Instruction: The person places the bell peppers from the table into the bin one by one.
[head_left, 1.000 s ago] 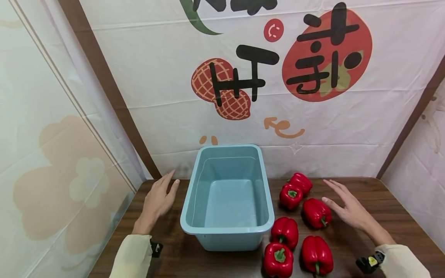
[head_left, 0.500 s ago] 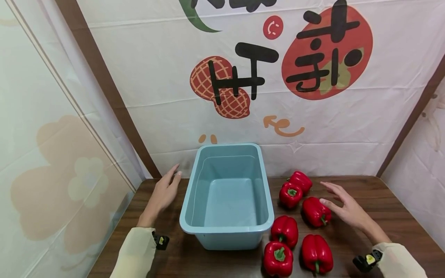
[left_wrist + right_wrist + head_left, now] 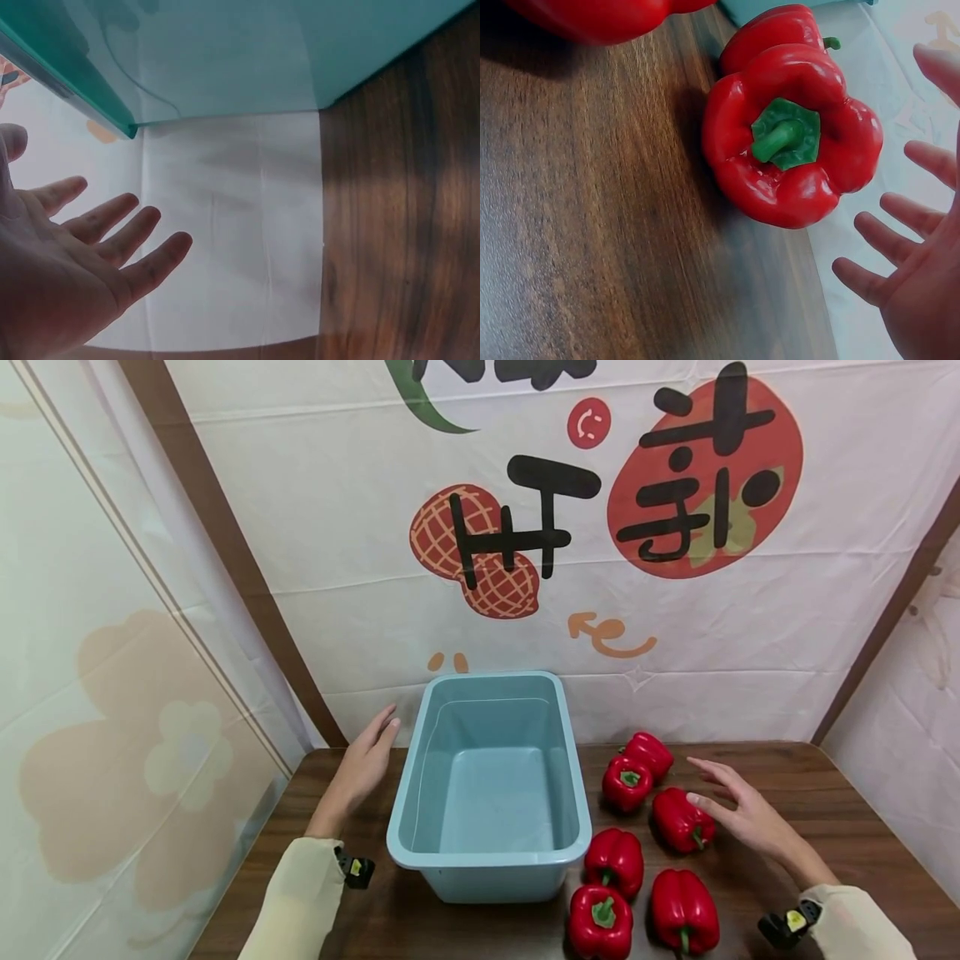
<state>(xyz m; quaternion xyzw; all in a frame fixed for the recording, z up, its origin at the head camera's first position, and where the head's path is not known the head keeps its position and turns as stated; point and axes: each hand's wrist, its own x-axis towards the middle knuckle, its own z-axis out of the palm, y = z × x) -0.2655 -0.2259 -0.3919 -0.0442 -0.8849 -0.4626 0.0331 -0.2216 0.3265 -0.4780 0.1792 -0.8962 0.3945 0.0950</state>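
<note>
A light blue plastic basin [image 3: 491, 859] stands on the table, and nothing lies inside it. To its left my left hand [image 3: 362, 770] hovers with straight, spread fingers [image 3: 157, 262], apart from the basin wall [image 3: 232, 67]. Several red bell peppers with green stems lie to the basin's right. My right hand [image 3: 750, 814] is just right of one bell pepper [image 3: 682, 820], its fingers [image 3: 889, 238] extended and holding nothing. In the right wrist view that bell pepper [image 3: 787, 142] shows its stem end, with a gap between it and the fingers.
Two bell peppers lie together at the back, one [image 3: 627, 782] partly before the other [image 3: 649, 755]. Nearer the front are three more, including one [image 3: 684, 910] at the right. A printed white cloth [image 3: 360, 568] hangs behind the brown wooden table [image 3: 780, 777].
My left hand has moved forward and right, closer to the basin. The right hand has shifted slightly left toward the nearest bell pepper. Basin and peppers stay in place.
</note>
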